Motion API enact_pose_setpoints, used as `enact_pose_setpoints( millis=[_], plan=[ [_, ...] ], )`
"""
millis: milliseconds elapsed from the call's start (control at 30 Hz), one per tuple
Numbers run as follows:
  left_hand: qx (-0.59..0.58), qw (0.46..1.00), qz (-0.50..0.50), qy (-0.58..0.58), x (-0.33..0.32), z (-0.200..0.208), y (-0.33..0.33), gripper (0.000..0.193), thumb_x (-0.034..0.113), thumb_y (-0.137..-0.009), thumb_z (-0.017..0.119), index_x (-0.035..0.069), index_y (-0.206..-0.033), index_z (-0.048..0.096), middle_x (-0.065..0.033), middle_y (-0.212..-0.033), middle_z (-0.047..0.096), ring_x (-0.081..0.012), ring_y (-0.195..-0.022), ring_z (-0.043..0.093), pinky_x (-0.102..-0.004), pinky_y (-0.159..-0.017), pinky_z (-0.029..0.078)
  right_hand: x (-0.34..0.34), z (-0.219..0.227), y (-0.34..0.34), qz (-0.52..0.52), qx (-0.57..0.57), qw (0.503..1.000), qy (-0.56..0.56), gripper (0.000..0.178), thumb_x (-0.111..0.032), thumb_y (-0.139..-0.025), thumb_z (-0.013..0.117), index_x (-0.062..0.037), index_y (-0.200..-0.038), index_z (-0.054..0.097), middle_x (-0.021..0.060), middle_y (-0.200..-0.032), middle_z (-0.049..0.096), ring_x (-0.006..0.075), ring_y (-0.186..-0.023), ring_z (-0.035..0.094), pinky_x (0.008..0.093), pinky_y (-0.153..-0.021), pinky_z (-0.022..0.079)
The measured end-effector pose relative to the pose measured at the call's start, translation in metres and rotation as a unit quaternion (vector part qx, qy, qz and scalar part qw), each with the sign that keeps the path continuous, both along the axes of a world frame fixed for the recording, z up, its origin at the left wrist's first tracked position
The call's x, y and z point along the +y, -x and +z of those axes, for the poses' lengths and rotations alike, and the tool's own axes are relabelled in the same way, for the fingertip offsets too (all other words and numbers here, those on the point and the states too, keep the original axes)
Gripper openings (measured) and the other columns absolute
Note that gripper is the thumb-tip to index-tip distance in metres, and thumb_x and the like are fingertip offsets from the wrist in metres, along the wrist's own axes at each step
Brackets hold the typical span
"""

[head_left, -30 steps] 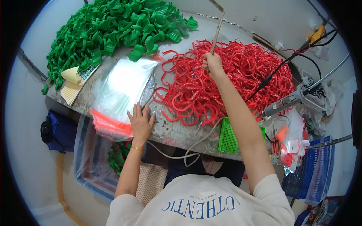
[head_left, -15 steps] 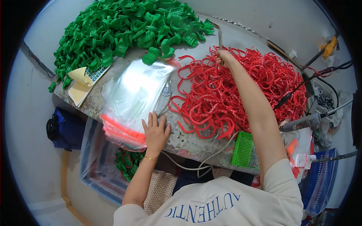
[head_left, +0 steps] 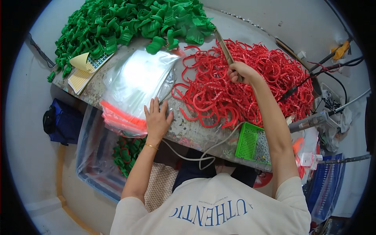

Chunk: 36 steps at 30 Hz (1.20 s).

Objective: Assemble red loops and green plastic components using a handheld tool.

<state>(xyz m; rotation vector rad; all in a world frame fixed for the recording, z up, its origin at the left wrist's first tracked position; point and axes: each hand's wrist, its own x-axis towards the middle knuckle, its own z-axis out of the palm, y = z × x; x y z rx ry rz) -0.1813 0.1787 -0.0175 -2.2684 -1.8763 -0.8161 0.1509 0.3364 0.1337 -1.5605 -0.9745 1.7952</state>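
My right hand [head_left: 239, 72] is closed round the near end of a long, narrow brownish bar [head_left: 224, 47]. The bar slants away to the left over a heap of red curved straps [head_left: 270, 66], its far tip at the right edge of a big pile of green plastic pieces [head_left: 125, 25]. My left hand [head_left: 158, 117] lies flat with fingers apart at the near right corner of a stack of clear plastic bags [head_left: 135, 78] with orange-red edges. Nothing shows in that hand.
Left of the bags lies a yellow notepad [head_left: 81, 79]. A green basket [head_left: 243, 144] with small grey bits stands at the table's front edge, near a cable [head_left: 203, 158]. Below left, a plastic-lined bin [head_left: 88, 156] holds green and red pieces. A grey cylindrical tool [head_left: 309, 122] is at right.
My right hand has drawn nearer to me, and the bar has swung from nearly straight ahead to a leftward slant. My left hand stays on the bags. The whole view has shifted slightly.
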Motion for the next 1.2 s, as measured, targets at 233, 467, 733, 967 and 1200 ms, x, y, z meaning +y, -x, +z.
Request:
enact_pose_setpoints(
  millis=[233,467,733,967,1200],
  plan=[
    [-0.048,0.999,-0.003,-0.013,-0.003,-0.001,0.005,0.062,0.032,-0.084,0.068,0.010,-0.138,0.047,-0.0290,-0.143,0.036,-0.0423,-0.134,0.035,-0.0581,-0.110,0.025,-0.116,0.024,-0.007,0.015,-0.024,1.000,-0.007,0.025,-0.001,-0.087,0.048,-0.0107,-0.108,0.039,0.0012,-0.070,0.047,0.0048,-0.049,0.038,0.0200,-0.039,0.033],
    [-0.051,0.999,-0.001,-0.012,-0.003,-0.002,0.003,0.067,0.036,-0.081,0.070,0.012,-0.139,0.046,-0.0310,-0.142,0.038,-0.0444,-0.134,0.035,-0.0585,-0.110,0.026,-0.219,0.026,-0.030,0.027,-0.075,0.997,-0.025,0.064,-0.005,-0.087,0.047,-0.0139,-0.147,0.026,-0.0002,-0.069,0.045,0.0058,-0.047,0.036,0.0226,-0.040,0.032],
    [-0.045,0.999,-0.003,-0.016,-0.003,-0.005,0.004,0.066,0.036,-0.082,0.068,0.011,-0.138,0.046,-0.0297,-0.138,0.042,-0.0443,-0.132,0.037,-0.0599,-0.110,0.025,-0.334,0.035,-0.030,0.031,-0.241,0.966,-0.084,0.069,-0.007,-0.088,0.048,-0.0171,-0.152,0.024,0.0016,-0.070,0.046,0.0100,-0.050,0.042,0.0260,-0.044,0.037],
    [-0.041,0.999,-0.003,-0.018,-0.003,-0.005,0.002,0.063,0.035,-0.083,0.068,0.010,-0.137,0.048,-0.0283,-0.136,0.044,-0.0443,-0.131,0.038,-0.0601,-0.109,0.026,-0.400,0.022,-0.041,0.082,-0.414,0.873,-0.244,0.067,-0.007,-0.088,0.049,-0.0111,-0.151,0.027,0.0074,-0.077,0.053,0.0120,-0.062,0.052,0.0288,-0.055,0.044],
    [-0.028,1.000,0.006,-0.002,-0.002,-0.001,0.004,0.062,0.036,-0.085,0.066,0.010,-0.138,0.047,-0.0277,-0.140,0.043,-0.0434,-0.133,0.037,-0.0577,-0.110,0.026,-0.295,0.026,-0.017,-0.093,-0.175,0.954,-0.223,0.061,-0.009,-0.090,0.052,-0.0114,-0.148,0.033,-0.0020,-0.069,0.042,0.0050,-0.051,0.038,0.0222,-0.044,0.032]
  ],
)
